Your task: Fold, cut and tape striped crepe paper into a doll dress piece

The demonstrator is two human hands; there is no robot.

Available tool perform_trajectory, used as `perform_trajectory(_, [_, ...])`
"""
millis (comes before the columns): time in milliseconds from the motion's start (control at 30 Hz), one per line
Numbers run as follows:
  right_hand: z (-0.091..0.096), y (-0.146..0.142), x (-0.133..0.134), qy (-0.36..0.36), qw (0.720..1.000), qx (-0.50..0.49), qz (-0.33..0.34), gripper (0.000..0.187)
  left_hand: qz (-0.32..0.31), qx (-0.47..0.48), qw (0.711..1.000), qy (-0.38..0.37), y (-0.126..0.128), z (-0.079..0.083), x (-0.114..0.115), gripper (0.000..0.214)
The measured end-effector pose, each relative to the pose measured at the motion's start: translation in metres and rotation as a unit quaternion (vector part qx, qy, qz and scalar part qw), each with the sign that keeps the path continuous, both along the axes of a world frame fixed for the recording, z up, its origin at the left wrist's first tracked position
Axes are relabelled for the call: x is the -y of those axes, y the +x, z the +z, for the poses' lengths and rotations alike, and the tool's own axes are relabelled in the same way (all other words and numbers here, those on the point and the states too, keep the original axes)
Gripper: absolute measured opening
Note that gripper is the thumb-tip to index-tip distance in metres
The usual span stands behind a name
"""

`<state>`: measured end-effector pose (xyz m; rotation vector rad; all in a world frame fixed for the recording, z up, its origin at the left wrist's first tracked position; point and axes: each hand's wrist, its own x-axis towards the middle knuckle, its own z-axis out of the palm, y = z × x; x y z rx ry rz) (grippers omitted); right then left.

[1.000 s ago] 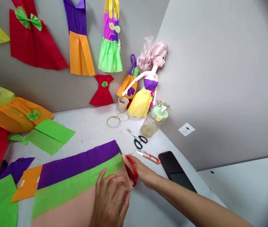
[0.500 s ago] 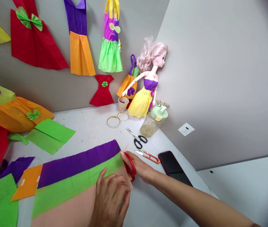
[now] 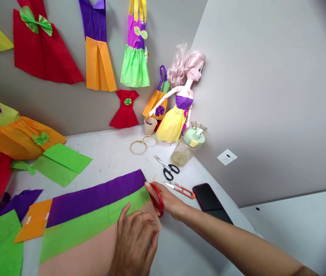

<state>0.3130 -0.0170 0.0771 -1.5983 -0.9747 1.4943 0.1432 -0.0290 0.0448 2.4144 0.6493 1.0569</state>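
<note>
A long crepe paper sheet [image 3: 94,214] lies on the white table in purple, green and peach bands. My left hand [image 3: 132,245] is curled over its near right edge, with the thumb on the green band. My right hand [image 3: 165,199] is shut on red-handled scissors [image 3: 157,200] at the sheet's right edge, close to the far end of the purple band. The blades are hidden by the hand and the paper. An orange paper dress [image 3: 19,138] and loose green, orange and purple paper pieces [image 3: 61,165] lie to the left.
Black-handled scissors [image 3: 167,168], orange thread snips [image 3: 180,190] and a black phone [image 3: 211,201] lie right of the sheet. Farther back stand a doll in a paper dress [image 3: 177,115], a bottle [image 3: 187,147], a small cup [image 3: 150,126] and gold rings [image 3: 138,147]. Paper dresses [image 3: 98,50] hang on the wall.
My right hand and the red-handled scissors have moved slightly up and left along the sheet's edge. My left hand has stayed in nearly the same place.
</note>
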Motion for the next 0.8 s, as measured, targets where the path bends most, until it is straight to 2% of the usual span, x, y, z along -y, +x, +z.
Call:
perform_trajectory(267, [-0.008,-0.002,0.000,0.017,0.999,0.014,-0.025,0.059,0.002,-0.002,1.000,0.008,0.001,0.002,-0.001,0.014])
perform_trajectory(400, [-0.012,-0.002,0.000,0.005,1.000,0.014,-0.011,0.060,-0.003,-0.001,1.000,0.002,0.002,0.000,0.001,0.014])
perform_trajectory(800, [-0.008,0.003,-0.004,0.004,0.999,-0.040,0.002,0.059,0.003,0.000,1.000,-0.002,0.001,0.001,0.002,0.015])
